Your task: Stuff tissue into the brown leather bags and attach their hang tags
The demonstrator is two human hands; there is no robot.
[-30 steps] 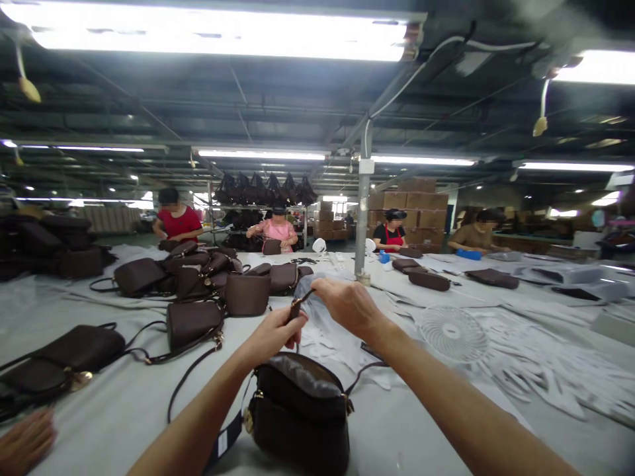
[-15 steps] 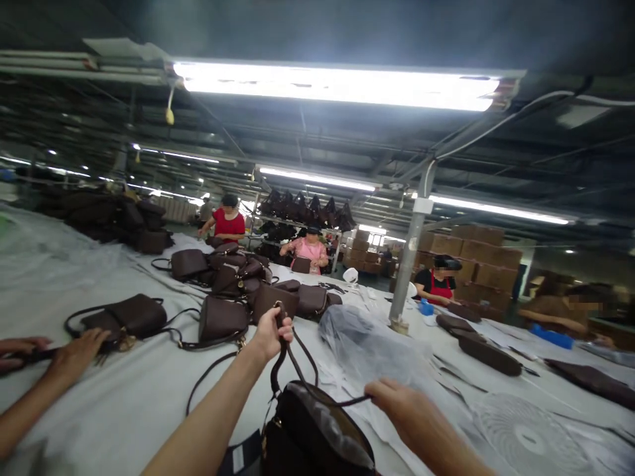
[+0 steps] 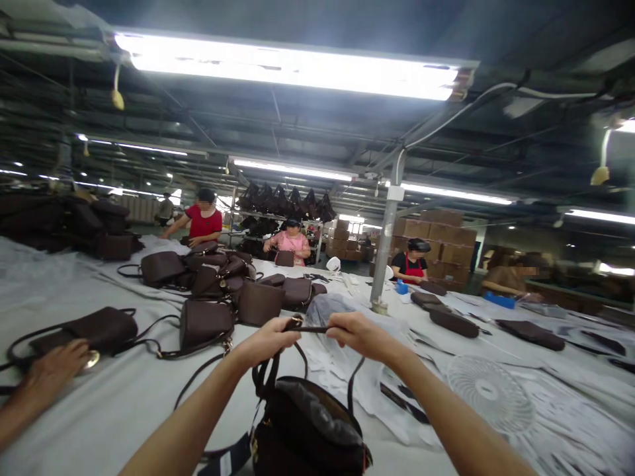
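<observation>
A dark brown handbag (image 3: 302,430) stands at the table's near edge, its top open and clear plastic showing inside. Above it, my left hand (image 3: 272,340) is closed round the bag's strap (image 3: 313,329) near a metal buckle. My right hand (image 3: 360,334) pinches the same strap a short way to the right, so a piece stretches level between both hands. The rest of the strap hangs in loops down to the bag. A dark tag with a white label (image 3: 225,463) lies at the bag's left side.
Several brown handbags (image 3: 206,324) lie ahead and left on the white-covered table (image 3: 133,396). A co-worker's hand (image 3: 59,370) touches a bag at far left. A round fan (image 3: 489,393) and plastic sheeting lie right; a grey post (image 3: 387,231) rises behind. Other people work across the table.
My right hand has risen from beside the bag's opening to the strap near my left hand. The view has turned to the right. The co-worker's hand at left has shifted on its bag.
</observation>
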